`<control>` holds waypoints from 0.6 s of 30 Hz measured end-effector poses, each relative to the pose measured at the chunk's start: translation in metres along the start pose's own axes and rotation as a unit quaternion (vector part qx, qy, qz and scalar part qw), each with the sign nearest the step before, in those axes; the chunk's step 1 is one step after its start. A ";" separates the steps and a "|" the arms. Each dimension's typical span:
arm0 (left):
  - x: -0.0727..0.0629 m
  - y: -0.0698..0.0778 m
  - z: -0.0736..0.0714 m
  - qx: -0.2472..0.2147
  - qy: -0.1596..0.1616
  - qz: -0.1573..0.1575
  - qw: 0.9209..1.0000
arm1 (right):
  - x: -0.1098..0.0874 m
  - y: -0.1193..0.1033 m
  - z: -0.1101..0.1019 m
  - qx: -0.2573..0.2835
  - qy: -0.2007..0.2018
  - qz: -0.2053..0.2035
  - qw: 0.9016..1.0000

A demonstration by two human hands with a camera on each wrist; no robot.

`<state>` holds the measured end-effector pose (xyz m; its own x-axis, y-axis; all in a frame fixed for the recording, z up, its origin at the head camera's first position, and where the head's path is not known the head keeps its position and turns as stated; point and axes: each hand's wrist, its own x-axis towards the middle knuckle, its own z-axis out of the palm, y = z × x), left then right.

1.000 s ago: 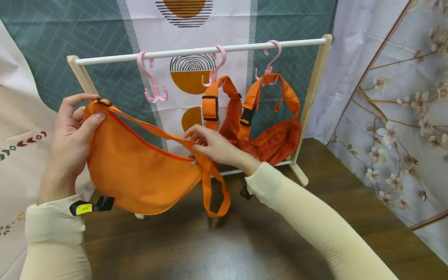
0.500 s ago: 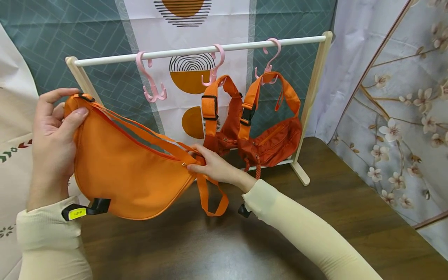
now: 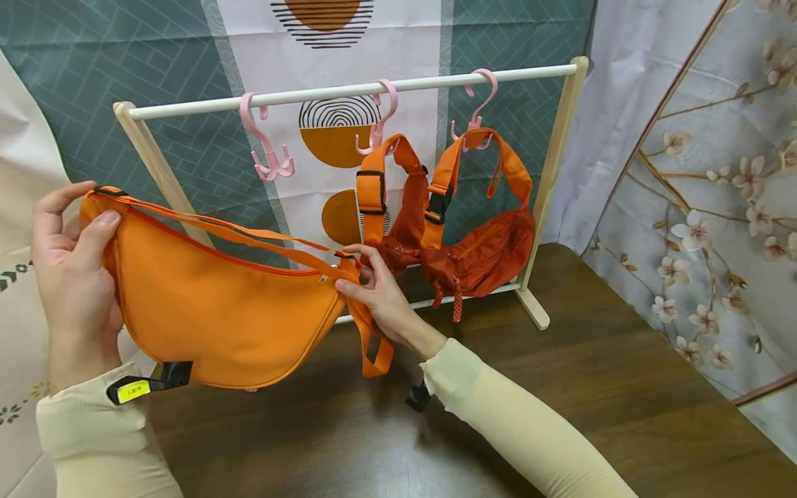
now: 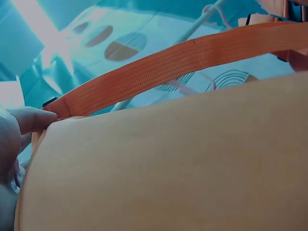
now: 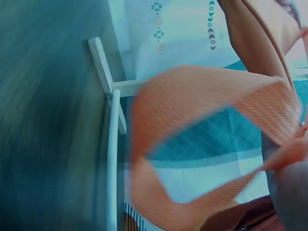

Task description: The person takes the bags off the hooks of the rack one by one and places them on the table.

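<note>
"How will the orange half-moon fabric bag (image 3: 218, 297) handle?"
"From my remote seat I judge it light, soft; best held by its upper corners. It is above the brown wooden table (image 3: 560, 387)."
"And the grip?"
"Narrow: my left hand (image 3: 75, 256) pinches one corner, my right hand (image 3: 381, 296) the other with the flat orange strap (image 3: 376, 358)."

The head view looks forward and down from above at the bag (image 3: 218, 304), rack (image 3: 311, 95) and surface (image 3: 598, 360). The left wrist view faces the bag closely; the right, turned sideways, looks past the nearby strap (image 5: 168, 101). All three share bag and rack.
</note>
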<state>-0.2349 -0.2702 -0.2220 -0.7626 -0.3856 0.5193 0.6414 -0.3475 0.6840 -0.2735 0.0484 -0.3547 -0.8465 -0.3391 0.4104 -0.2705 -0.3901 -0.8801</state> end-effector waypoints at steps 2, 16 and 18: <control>0.000 -0.001 -0.006 -0.006 0.018 -0.005 1.000 | -0.001 0.001 0.002 0.015 0.007 -0.008 1.000; -0.011 -0.022 -0.037 -0.050 0.096 -0.033 0.994 | -0.012 0.004 0.013 0.024 0.014 0.003 1.000; -0.014 -0.023 -0.043 -0.043 0.108 -0.040 0.992 | -0.012 0.007 0.018 0.034 0.020 -0.001 0.999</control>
<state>-0.2357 -0.2936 -0.2673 -0.7819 -0.5244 0.3370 0.5914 -0.4531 0.6671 -0.2567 0.0342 -0.3620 -0.8634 -0.3046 0.4021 -0.2420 -0.4493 -0.8600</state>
